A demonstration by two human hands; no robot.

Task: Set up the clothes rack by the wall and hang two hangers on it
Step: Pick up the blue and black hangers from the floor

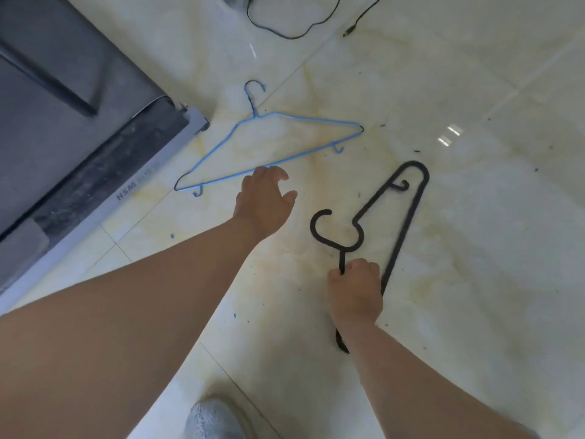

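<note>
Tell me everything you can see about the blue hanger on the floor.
The blue hanger looks like thin wire with a light blue coating, worn dark at its hook and both shoulder ends. It has a triangular frame, a twisted neck and two small hooks under the bottom bar. It lies flat on the pale glossy tile floor, hook pointing away from the person, beside a grey machine. The left hand hovers open over its bottom bar; whether the fingers touch it is unclear.

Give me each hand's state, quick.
Left hand: open, over the blue hanger, not gripping it.
Right hand: closed on the black hanger.
</note>
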